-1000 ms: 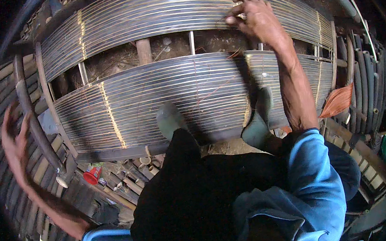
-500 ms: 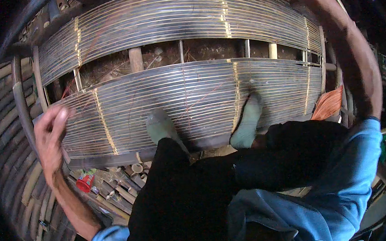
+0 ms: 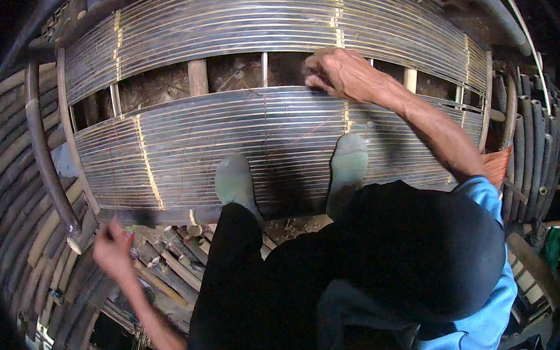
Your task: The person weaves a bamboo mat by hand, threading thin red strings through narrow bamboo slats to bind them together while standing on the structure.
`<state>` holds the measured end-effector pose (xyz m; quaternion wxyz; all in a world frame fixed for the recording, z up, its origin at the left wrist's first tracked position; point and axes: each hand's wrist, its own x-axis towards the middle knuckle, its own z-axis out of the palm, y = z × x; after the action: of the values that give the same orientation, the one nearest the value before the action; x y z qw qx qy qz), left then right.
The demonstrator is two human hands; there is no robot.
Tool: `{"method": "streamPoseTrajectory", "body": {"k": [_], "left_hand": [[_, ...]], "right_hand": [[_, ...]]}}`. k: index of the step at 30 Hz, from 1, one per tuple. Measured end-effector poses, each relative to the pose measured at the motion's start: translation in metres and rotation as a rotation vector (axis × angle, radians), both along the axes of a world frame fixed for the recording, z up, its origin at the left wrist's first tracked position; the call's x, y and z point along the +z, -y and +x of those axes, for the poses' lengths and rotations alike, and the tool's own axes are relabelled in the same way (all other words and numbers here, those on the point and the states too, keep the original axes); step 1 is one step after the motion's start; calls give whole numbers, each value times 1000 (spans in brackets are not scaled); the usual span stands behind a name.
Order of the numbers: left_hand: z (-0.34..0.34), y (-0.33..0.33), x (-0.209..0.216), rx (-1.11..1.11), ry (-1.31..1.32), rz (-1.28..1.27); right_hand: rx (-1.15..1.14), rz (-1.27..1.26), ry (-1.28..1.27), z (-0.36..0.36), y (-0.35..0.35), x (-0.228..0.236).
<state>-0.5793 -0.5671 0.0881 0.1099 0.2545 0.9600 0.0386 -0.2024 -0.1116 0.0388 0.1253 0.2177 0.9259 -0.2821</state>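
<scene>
My right hand (image 3: pixel 339 77) hangs over the far edge of the near slatted panel (image 3: pixel 204 125), beside the gap. Its fingers are closed in a pinch, and whatever they hold is too thin to make out. Beyond the gap lies a second slatted panel (image 3: pixel 228 21), with pale yellow lashings across its dark slats like the near one. Fine reddish strands run over the near panel. My left hand (image 3: pixel 113 250) is off the panel's near left corner, smeared by motion, its fingers bent. My two feet in greenish socks (image 3: pixel 233 178) rest on the near panel.
Dark poles (image 3: pixel 28 188) lie stacked at the left. More upright poles (image 3: pixel 531 148) stand at the right, by a bundle of orange strands (image 3: pixel 497 164) at the panel's end. Cut pole pieces (image 3: pixel 169 266) lie below the near edge. Crossbars (image 3: pixel 198 77) span the gap.
My right hand has come down from the far right to the gap's edge. My left hand has moved down off the panel's left end. My right foot has shifted slightly left.
</scene>
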Motion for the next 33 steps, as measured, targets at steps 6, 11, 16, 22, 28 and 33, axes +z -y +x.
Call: {"method": "streamPoseTrajectory", "body": {"k": [6,11,16,22,28,33], "left_hand": [[196,-221,-75,-692,123,228],[216,-218,-115,-593,421,339],[202,-192,-72,347,1394,348],[150,-98,-26,611,1063,463],[100,176,-9,1227,533,562],[113,314,29,1266,331,114]], "right_hand": [[-166,-231,-93,-15,22,-56],[-301,-304,-228,0,18,-73],[-362,-323,-284,3,20,-88],[-395,-399,-179,-7,28,-87],[-400,-481,-154,-8,26,-84],[-398,-475,-111,-5,27,-94]]}}
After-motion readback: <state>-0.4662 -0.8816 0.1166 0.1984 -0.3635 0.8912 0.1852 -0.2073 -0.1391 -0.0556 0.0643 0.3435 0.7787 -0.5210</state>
